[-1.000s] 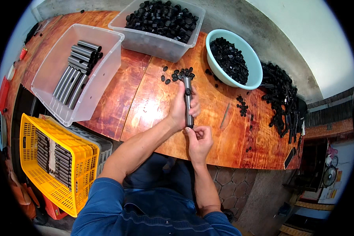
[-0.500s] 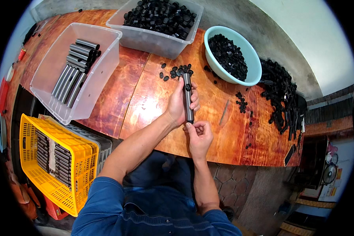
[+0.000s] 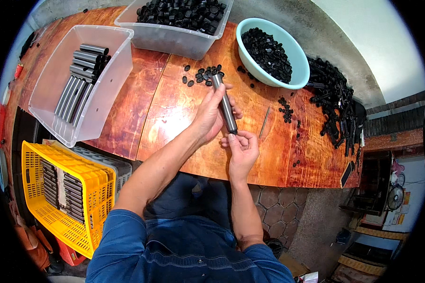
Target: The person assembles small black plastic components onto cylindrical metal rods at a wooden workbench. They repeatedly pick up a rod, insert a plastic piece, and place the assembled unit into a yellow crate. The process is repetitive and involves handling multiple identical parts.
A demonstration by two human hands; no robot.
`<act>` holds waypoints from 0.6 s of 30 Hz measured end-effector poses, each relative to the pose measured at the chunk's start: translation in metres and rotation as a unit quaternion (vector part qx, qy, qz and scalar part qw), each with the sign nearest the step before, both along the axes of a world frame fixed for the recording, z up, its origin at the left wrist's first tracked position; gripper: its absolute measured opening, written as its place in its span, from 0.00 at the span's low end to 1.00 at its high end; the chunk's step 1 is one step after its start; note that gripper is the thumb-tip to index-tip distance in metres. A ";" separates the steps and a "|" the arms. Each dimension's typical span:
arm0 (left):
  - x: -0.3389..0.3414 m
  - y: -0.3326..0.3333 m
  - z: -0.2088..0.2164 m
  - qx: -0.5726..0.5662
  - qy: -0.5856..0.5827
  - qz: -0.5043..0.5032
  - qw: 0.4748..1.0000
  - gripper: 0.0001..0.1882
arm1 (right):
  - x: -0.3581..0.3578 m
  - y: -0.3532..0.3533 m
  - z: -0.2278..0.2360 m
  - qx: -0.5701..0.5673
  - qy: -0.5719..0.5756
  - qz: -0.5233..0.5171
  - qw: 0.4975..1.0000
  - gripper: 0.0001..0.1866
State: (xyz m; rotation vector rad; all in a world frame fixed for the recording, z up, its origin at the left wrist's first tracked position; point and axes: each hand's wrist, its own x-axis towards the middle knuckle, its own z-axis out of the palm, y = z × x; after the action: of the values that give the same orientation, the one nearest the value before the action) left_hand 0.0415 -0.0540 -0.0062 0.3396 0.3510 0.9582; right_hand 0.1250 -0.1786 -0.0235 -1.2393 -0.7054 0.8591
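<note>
A grey metal tube (image 3: 225, 103) slants over the wooden table, its lower end toward me. My left hand (image 3: 208, 114) is wrapped round the tube's middle, thumb along its near side and fingertips showing on the right. At the lower end sits a small black end piece (image 3: 233, 133). My right hand (image 3: 243, 153) is closed there, thumb and index finger pinching the end piece. Just beyond the tube's upper end lie several small black oval pieces (image 3: 201, 75) on the table.
At left, a clear bin (image 3: 109, 89) contains more tubes; below it, a yellow crate (image 3: 100, 188) contains dark stacked tubes. Another clear bin (image 3: 174, 46) of black caps and a light-blue basin (image 3: 300, 70) stand behind. A thin metal rod (image 3: 265, 122) and black parts (image 3: 333, 94) lie right.
The tube has turned in my left hand, so the black oval fitting on its side no longer shows. My right hand stays at the lower end. The whole view has shifted slightly.
</note>
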 end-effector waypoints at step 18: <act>0.004 0.001 0.000 0.049 0.085 0.022 0.995 0.16 | 0.003 0.002 0.001 0.021 0.031 -0.007 0.999 0.09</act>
State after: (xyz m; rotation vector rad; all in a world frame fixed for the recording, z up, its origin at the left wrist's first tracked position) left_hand 0.0452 -0.0530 -0.0057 0.5059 0.4684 0.9938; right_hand 0.1281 -0.1767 -0.0224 -1.1743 -0.6611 0.8639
